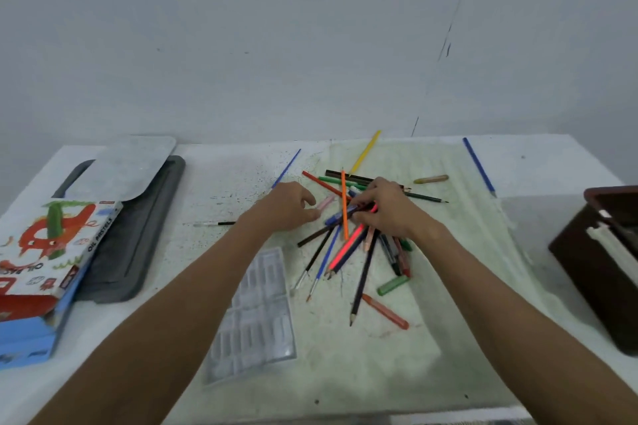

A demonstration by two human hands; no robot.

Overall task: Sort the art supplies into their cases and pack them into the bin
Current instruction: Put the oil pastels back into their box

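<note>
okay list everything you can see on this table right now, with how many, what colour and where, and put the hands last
pile of pencils and brushes: too many to count, mixed colours, centre of the table
clear plastic tray: one, transparent, near side, left of the pile
oil pastels box: one, white and red, left edge
blue box: one, under the oil pastels box
grey case: one, dark grey, left
brown bin: one, right edge
table: one, white
left hand: over the pile's left edge, holding nothing
right hand: gripping pencils from the pile
</note>
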